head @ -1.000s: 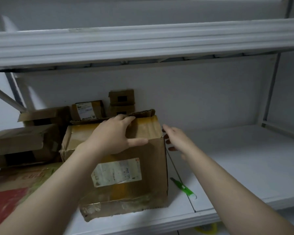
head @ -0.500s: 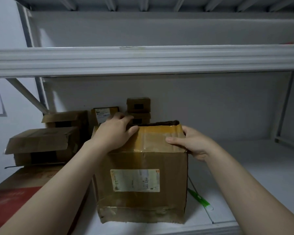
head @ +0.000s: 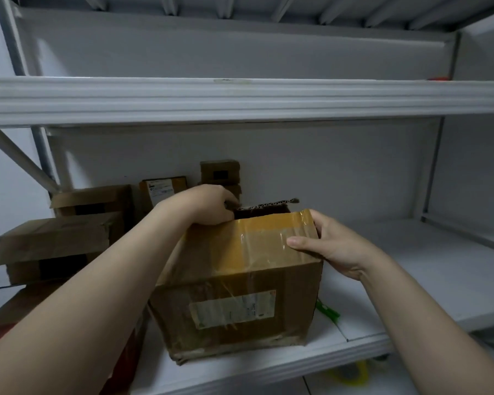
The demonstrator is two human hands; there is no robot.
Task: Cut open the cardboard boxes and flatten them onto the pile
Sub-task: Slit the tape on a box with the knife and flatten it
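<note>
Holding the taped box (head: 240, 280) at the front of the shelf (head: 411, 280), you have the green cutter (head: 327, 310) lying just right of its base, under your right hand (head: 334, 246), the nearer one. This hand clasps the top right corner, thumb on tape; your left hand (head: 208, 205) curls over the far rim. Inside is dark, contents hidden.

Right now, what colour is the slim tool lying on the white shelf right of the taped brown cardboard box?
The slim tool is bright green; head view.
</note>
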